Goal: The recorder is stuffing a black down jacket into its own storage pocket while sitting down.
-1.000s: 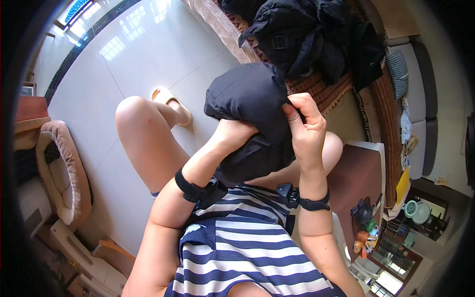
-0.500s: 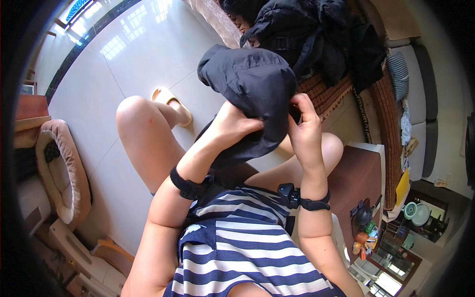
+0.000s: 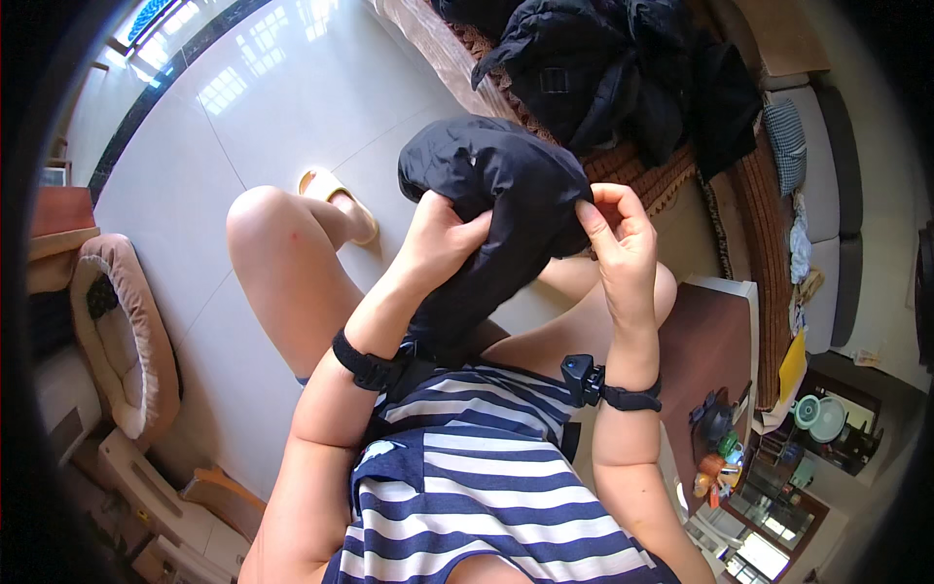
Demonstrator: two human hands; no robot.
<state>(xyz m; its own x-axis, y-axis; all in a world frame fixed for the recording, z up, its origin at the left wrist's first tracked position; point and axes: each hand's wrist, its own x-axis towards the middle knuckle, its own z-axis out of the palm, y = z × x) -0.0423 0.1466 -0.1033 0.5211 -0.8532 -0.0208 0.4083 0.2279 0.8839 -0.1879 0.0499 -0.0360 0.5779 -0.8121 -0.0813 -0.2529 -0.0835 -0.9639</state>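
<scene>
A black cloth garment is held up in front of me above my lap, bunched and folded so that its exact kind does not show. My left hand grips its left side, thumb pressed over a fold and fingers tucked behind the fabric. At the garment's right edge, my right hand pinches the cloth between thumb and curled fingers. The lower part of the garment hangs down between my thighs. Each wrist wears a black strap, the right one with a small device.
More black clothing lies heaped on a brown woven sofa cover ahead to the right. A brown-topped table stands by my right knee, with small items on it. A beige pet bed rests on the tiled floor at left.
My left hand has shifted up and slightly left on the cloth. My right hand has moved a little right, drawing the edge out. The garment's top has dropped slightly and its folds have changed.
</scene>
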